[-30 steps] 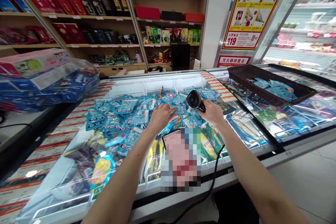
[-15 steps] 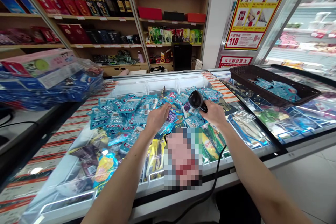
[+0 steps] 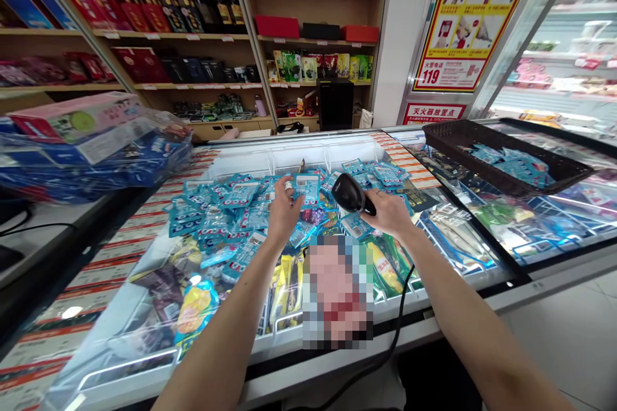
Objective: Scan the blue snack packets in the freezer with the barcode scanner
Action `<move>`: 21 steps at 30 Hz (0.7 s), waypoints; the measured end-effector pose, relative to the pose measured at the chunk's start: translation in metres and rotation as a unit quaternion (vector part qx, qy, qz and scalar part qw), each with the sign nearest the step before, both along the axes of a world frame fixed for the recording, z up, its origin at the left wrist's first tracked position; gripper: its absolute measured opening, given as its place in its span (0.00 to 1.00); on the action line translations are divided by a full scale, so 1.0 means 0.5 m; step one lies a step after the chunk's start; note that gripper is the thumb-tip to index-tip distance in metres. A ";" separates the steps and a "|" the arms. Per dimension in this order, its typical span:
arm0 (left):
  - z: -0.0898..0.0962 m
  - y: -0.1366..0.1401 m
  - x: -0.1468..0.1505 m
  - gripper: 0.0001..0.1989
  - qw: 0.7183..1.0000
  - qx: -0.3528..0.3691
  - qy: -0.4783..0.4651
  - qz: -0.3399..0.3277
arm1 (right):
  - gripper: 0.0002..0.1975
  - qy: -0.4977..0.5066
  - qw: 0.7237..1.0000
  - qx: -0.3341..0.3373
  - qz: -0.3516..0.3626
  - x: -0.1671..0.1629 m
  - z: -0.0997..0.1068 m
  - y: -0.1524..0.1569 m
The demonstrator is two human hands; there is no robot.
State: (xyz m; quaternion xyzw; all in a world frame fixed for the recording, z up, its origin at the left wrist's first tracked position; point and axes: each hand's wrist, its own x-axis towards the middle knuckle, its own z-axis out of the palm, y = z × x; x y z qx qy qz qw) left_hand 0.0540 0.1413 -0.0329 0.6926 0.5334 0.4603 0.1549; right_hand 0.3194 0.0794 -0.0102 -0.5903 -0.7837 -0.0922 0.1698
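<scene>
My right hand [image 3: 389, 212] is wrapped round the handle of a black barcode scanner [image 3: 351, 194]. The scanner's head points left, towards a small blue packet [image 3: 308, 187] with a barcode on its upturned side. My left hand [image 3: 283, 210] grips that packet at its left edge, the thumb at the lower corner; part of the grip is hidden. Many similar blue packets [image 3: 238, 194] lie in a loose heap on the freezer's glass top [image 3: 159, 237], left of and behind my hands. More lie to the right, under and beyond the scanner.
A brown basket [image 3: 554, 189] with several blue packets stands at the right. Plastic-wrapped boxes [image 3: 77, 119] are stacked at the left. The scanner's cable [image 3: 401, 308] hangs over the freezer's front edge. A blurred-out patch [image 3: 337, 289] covers the near middle. Shelves [image 3: 193, 32] stand behind.
A blue packet now shows barcode up at my left hand, which has shifted slightly left and up. My right hand has brought the scanner left and turned its head towards the packet.
</scene>
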 end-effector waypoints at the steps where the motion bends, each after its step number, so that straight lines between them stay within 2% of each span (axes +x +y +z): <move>1: -0.004 0.002 0.000 0.27 1.000 -0.002 0.000 0.004 | 0.20 -0.002 1.000 0.001 0.018 -0.001 -0.001 -0.001; 7: -0.009 0.000 0.003 0.21 0.999 0.006 0.036 -0.001 | 0.19 -0.001 0.995 0.020 0.093 -0.002 -0.005 -0.005; 16: 0.005 -0.013 0.009 0.19 0.994 0.077 0.082 0.015 | 0.19 -0.005 0.993 0.021 0.116 -0.003 -0.001 -0.008; 21: 0.003 -0.010 0.006 0.17 0.992 0.085 0.088 0.021 | 0.20 -0.011 0.993 0.017 0.118 -0.005 0.000 -0.010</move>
